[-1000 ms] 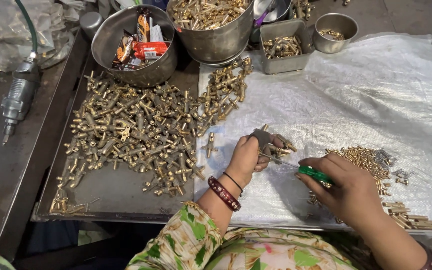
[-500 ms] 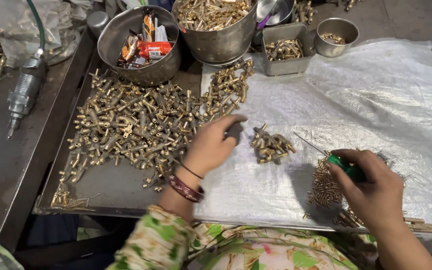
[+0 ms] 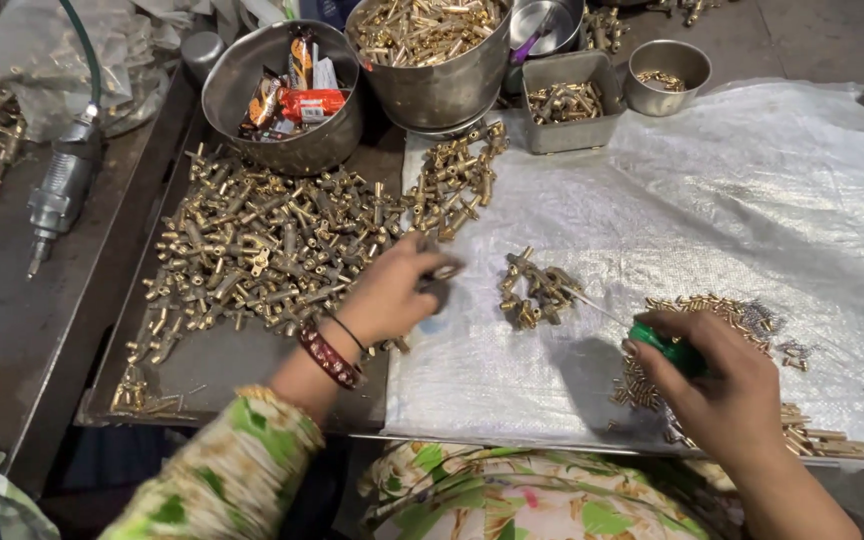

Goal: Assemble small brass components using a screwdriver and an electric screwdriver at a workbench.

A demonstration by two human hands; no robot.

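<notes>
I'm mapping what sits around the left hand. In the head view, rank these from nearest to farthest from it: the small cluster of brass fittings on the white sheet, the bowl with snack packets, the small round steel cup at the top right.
From the left hand:
1. Small cluster of brass fittings, just to its right on the white sheet.
2. Bowl with snack packets, up and left of it.
3. Small round steel cup, far up at the right.

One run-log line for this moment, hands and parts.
left hand: shut on brass fitting beside big brass pile | right hand: holds green-handled screwdriver | small fitting cluster: on white sheet, untouched
</notes>
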